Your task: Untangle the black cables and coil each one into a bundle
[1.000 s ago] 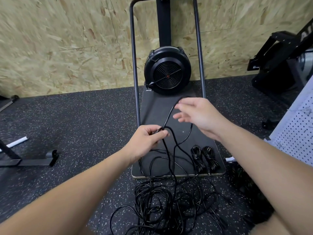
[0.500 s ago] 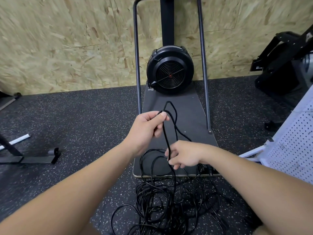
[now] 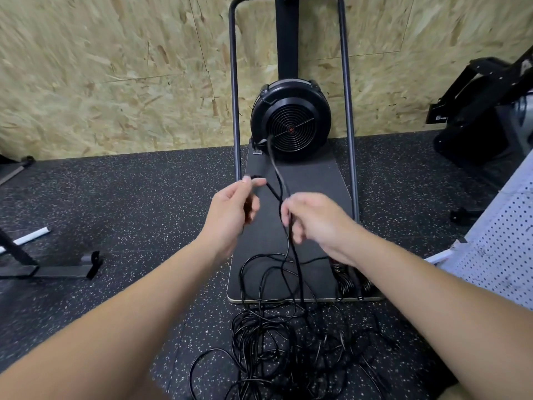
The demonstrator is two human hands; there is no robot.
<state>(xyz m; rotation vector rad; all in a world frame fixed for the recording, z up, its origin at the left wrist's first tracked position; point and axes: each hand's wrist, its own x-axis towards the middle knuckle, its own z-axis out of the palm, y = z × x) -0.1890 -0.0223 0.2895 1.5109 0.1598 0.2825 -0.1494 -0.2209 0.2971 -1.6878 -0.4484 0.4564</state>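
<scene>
Both hands were clamped on one black cable [image 3: 279,180], the left hand [image 3: 233,210] pinching its end and the right hand [image 3: 313,219] gripping the loop, mid-coil above the tangle [image 3: 288,342] on the floor; next probably another wrap.

Head-worn view, forward and down

1. Floor [image 3: 129,197] to the left was wide open, plenty of room to swing a hand.
2. Straight ahead the fan unit [image 3: 291,122] and its two upright rails [image 3: 235,111] boxed things in.
3. Tangled cables [image 3: 288,342] cluttered the floor below.
4. White pegboard panel [image 3: 501,249] crowded the right.
</scene>
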